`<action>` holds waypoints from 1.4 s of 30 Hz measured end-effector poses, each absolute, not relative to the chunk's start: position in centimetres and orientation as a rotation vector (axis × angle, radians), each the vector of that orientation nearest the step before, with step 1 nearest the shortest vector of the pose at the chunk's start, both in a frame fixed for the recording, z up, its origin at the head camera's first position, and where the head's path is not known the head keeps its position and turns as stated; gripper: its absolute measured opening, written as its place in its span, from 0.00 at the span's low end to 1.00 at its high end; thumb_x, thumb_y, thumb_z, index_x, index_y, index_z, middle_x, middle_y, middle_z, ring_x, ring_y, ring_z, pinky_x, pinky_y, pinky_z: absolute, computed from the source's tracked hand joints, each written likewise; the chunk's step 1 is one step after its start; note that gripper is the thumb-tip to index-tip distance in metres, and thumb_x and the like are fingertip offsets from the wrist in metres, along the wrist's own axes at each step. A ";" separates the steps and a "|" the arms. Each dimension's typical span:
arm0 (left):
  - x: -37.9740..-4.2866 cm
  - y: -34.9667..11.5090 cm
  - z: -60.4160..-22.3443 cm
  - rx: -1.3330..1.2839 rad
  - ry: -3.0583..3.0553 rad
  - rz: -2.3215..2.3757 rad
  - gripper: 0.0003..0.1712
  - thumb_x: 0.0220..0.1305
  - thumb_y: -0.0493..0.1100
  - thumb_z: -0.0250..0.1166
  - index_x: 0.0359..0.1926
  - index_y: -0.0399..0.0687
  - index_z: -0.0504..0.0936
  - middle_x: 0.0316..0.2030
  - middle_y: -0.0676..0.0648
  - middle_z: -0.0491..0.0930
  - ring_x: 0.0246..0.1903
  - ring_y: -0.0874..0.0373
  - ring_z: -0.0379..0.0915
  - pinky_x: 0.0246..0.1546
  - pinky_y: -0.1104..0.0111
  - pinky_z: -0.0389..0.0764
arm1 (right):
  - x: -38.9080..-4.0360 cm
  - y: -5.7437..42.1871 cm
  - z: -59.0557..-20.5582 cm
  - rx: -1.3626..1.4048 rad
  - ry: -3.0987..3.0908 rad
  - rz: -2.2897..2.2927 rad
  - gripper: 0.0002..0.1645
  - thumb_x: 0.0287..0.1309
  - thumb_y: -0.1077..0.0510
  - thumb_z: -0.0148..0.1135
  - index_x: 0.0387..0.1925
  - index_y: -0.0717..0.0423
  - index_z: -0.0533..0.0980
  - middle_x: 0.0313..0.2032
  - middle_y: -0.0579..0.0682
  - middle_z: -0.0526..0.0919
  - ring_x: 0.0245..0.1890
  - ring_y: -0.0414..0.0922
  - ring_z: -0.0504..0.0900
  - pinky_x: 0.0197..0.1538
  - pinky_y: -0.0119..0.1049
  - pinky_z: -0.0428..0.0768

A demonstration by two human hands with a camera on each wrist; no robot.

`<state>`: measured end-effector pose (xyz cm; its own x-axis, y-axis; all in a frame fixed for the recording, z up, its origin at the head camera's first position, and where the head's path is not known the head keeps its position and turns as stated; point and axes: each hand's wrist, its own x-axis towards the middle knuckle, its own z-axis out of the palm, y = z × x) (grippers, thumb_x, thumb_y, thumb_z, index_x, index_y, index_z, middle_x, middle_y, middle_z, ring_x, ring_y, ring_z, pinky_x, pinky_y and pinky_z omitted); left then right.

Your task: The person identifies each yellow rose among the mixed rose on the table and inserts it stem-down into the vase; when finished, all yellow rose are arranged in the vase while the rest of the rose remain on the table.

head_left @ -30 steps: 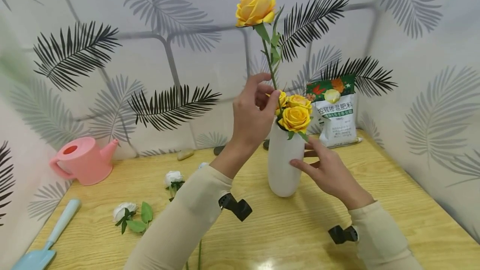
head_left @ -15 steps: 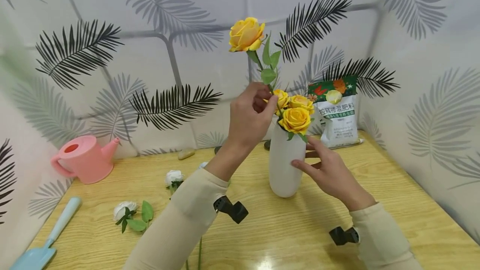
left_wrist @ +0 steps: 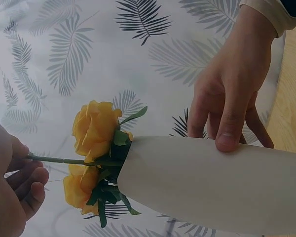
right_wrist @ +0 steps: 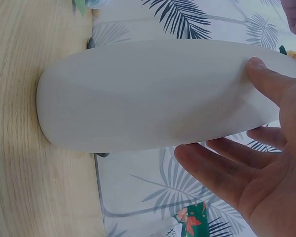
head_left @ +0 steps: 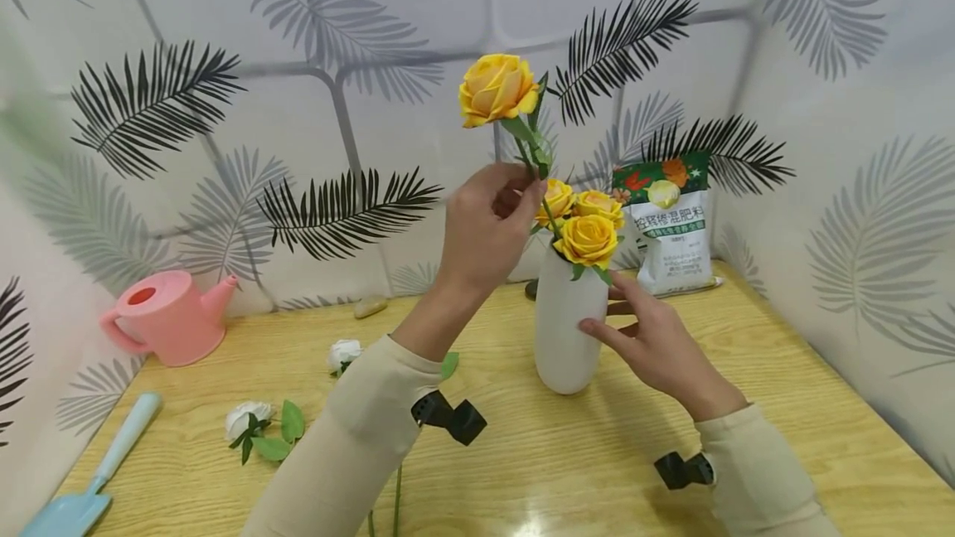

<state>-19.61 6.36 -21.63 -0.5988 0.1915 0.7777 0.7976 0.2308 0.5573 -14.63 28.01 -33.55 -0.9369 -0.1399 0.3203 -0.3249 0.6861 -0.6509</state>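
Observation:
My left hand [head_left: 485, 226] pinches the stem of a yellow rose [head_left: 498, 91], whose bloom stands high above the others. In the left wrist view, that stem [left_wrist: 64, 160] runs down from the fingers into the mouth of a white vase [head_left: 570, 321]. Several more yellow roses [head_left: 589, 239] sit in the vase, their blooms close over its rim. My right hand [head_left: 664, 346] steadies the vase from the right; in the right wrist view its thumb lies on one side and the fingers curve along the other. The vase stands upright on the wooden table [head_left: 477, 471].
White roses [head_left: 249, 421] lie on the left of the table, partly behind my left sleeve. A pink watering can [head_left: 172, 317] and a light blue trowel [head_left: 97, 479] are farther left. Behind the vase, a fertilizer bag [head_left: 667, 226] leans at the wall; a stone [head_left: 369, 307] lies by the back edge.
The yellow rose in my left hand has come down, its stem sinking deeper into the vase. The left hand has shifted slightly left and higher along the stem. My right hand stays at the vase.

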 end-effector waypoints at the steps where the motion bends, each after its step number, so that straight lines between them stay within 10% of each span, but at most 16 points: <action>1: -19.6 6.2 -21.6 -0.900 -1.947 -1.385 0.08 0.69 0.35 0.63 0.41 0.33 0.85 0.32 0.39 0.84 0.26 0.51 0.79 0.31 0.71 0.79 | -14.6 28.0 -33.6 0.374 -2.654 1.094 0.43 0.68 0.46 0.63 0.75 0.56 0.58 0.63 0.65 0.76 0.56 0.60 0.83 0.49 0.51 0.86; 28: -19.0 4.3 -20.3 -0.871 -1.760 -1.747 0.02 0.65 0.29 0.65 0.35 0.32 0.81 0.26 0.35 0.82 0.20 0.66 0.75 0.26 0.74 0.78 | -14.6 27.9 -33.7 0.380 -2.644 1.065 0.39 0.67 0.46 0.64 0.73 0.55 0.62 0.63 0.62 0.77 0.56 0.60 0.82 0.48 0.50 0.87; 36: -19.3 4.9 -20.6 -0.874 -1.690 -1.880 0.03 0.62 0.28 0.67 0.36 0.30 0.82 0.22 0.48 0.82 0.18 0.65 0.77 0.24 0.71 0.79 | -14.6 28.0 -33.6 0.369 -2.657 1.070 0.40 0.68 0.45 0.63 0.73 0.55 0.61 0.64 0.62 0.76 0.57 0.59 0.82 0.50 0.51 0.86; 42: -19.5 5.3 -21.6 -0.858 -1.764 -1.833 0.03 0.64 0.30 0.66 0.37 0.31 0.82 0.26 0.32 0.82 0.19 0.66 0.76 0.26 0.65 0.83 | -14.7 28.0 -33.6 0.365 -2.659 1.081 0.41 0.68 0.44 0.63 0.74 0.54 0.60 0.64 0.62 0.76 0.57 0.59 0.82 0.50 0.51 0.86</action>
<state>-19.53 5.28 -21.62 -0.7038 0.0971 0.7038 0.6995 -0.0784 0.7103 -14.66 27.96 -33.61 -0.9380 -0.1367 0.3185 -0.3202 0.6936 -0.6453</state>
